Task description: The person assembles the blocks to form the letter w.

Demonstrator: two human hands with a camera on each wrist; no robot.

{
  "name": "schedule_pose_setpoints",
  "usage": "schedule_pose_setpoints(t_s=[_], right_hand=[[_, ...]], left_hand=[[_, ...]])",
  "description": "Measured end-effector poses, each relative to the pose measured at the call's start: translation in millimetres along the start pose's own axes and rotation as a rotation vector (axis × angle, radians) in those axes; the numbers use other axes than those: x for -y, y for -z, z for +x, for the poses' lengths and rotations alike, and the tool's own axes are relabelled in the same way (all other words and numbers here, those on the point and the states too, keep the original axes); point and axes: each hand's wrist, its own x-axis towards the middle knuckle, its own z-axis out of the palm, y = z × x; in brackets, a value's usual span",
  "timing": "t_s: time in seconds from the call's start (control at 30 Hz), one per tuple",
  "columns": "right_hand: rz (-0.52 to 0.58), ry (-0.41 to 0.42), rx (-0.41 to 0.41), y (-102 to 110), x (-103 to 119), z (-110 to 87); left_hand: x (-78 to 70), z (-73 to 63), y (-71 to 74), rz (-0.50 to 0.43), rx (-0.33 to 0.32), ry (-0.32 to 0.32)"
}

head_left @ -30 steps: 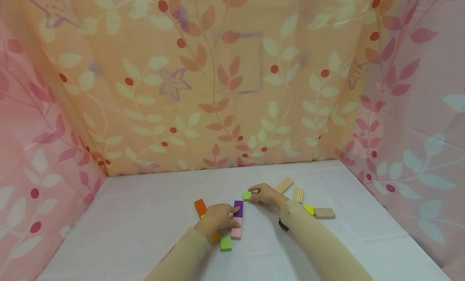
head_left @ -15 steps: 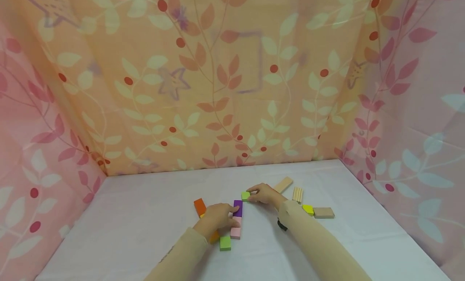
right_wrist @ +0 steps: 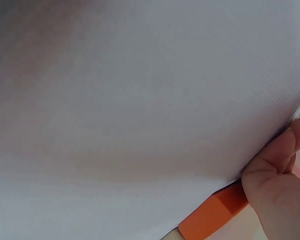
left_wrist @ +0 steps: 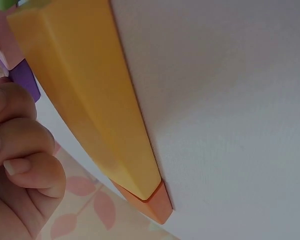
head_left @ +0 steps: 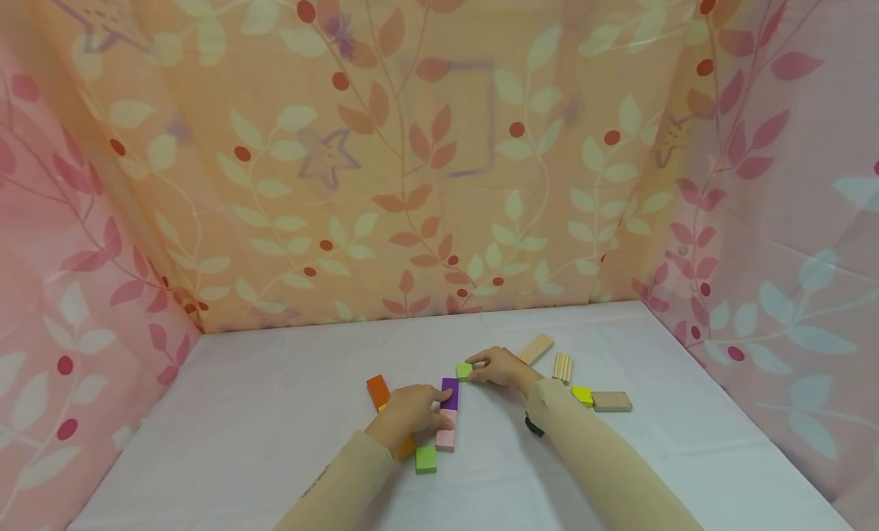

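My left hand (head_left: 410, 414) lies over a row of blocks, its index finger and thumb holding a purple block (head_left: 449, 387) and the pink block (head_left: 449, 415) end to end with it. Another pink block (head_left: 445, 439) continues the row nearer me. In the left wrist view the other fingers (left_wrist: 32, 172) are curled beside a long yellow-orange block (left_wrist: 90, 100). Just beyond the purple block, my right hand (head_left: 500, 365) pinches a small light green block (head_left: 463, 371) between thumb and index finger. In the right wrist view that block is almost hidden.
A second green block (head_left: 426, 460) and an orange-red block (head_left: 377, 391) flank my left hand. Right of my right hand lie a plain wooden plank (head_left: 537, 349), a striped block (head_left: 562, 367), a yellow block (head_left: 582, 396) and a tan block (head_left: 613, 401). Patterned cloth encloses the white table (head_left: 275, 409).
My right hand has shifted slightly left with the light green block, toward the purple one. The left hand keeps its place on the row.
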Motion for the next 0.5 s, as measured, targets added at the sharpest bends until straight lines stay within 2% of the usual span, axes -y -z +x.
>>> schedule_pose_setpoints(t_s=[0.43,0.5], right_hand=[[0.042,0.036,0.011,1.1,2.4,-8.0],[0.079,0.040,0.019,2.4,-0.4,-9.4]], left_hand=[[0.3,-3.2,1.6,-0.014,-0.005,-0.007],[-1.0,-3.6,1.6,-0.022,-0.005,-0.002]])
